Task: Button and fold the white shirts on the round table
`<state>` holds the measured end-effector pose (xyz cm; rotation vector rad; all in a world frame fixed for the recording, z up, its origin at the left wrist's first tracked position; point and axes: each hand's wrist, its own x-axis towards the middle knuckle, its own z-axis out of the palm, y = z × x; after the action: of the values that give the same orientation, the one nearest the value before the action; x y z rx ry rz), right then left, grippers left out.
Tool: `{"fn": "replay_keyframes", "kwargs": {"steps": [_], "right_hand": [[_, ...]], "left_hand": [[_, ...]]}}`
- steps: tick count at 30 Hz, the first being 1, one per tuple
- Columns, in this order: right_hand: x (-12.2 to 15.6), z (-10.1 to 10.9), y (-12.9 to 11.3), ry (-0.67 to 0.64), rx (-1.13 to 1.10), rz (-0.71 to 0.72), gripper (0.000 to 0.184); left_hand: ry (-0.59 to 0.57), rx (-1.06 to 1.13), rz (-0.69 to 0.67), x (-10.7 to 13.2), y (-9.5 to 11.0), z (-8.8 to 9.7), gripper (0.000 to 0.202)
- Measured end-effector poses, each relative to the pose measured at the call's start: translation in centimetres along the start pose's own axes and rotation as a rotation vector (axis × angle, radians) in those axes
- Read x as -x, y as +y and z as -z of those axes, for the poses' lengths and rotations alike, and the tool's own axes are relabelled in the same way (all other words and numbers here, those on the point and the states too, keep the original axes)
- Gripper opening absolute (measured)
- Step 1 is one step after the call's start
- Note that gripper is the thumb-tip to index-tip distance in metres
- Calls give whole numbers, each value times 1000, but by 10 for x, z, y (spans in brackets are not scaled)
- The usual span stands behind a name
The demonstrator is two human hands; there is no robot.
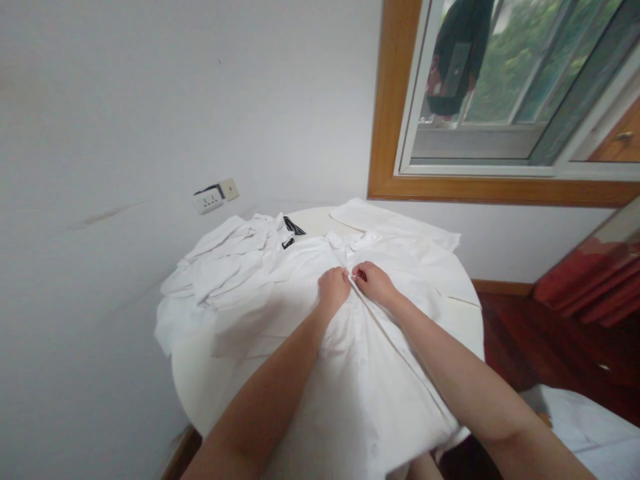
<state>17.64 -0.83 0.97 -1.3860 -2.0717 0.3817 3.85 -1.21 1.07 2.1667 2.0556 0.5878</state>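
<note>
A white button-up shirt (330, 400) lies spread over a round white table, its collar toward the wall and its hem hanging over the near edge. Both hands meet at the front opening, a little below the collar. My left hand (334, 289) is closed, pinching the shirt's front edge. Just to its right, my right hand (373, 280) has thumb and fingertips together on the other front edge. The fingers hide whatever button or buttonhole lies between them. One shirt sleeve (400, 223) reaches toward the back right.
Crumpled white clothes (225, 260) are heaped at the table's left, near a black patterned piece (294, 227). The round table (193, 373) stands by the wall under a socket (209, 200). A wood-framed window (500, 190) is at right, with a red curtain (595, 273) and white cloth (585, 420) below.
</note>
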Motion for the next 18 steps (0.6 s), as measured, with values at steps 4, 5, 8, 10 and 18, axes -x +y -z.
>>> {"fn": "replay_keyframes", "kwargs": {"steps": [4, 5, 8, 10, 18], "right_hand": [[4, 1, -12, -3, 143, -14, 11], [5, 1, -14, -8, 171, -22, 11], [6, -1, -17, -21, 253, -33, 13], [6, -2, -16, -26, 288, -42, 14], [4, -2, -4, -19, 164, -34, 10]], "left_hand": [[-15, 1, 7, -1, 0, 2, 32], [-18, 9, 10, -1, 0, 2, 31], [-33, 31, 9, -1, 0, 5, 30], [-42, 49, 3, -1, -1, 6, 29], [-33, 150, -67, 0, -9, 4, 20]]}}
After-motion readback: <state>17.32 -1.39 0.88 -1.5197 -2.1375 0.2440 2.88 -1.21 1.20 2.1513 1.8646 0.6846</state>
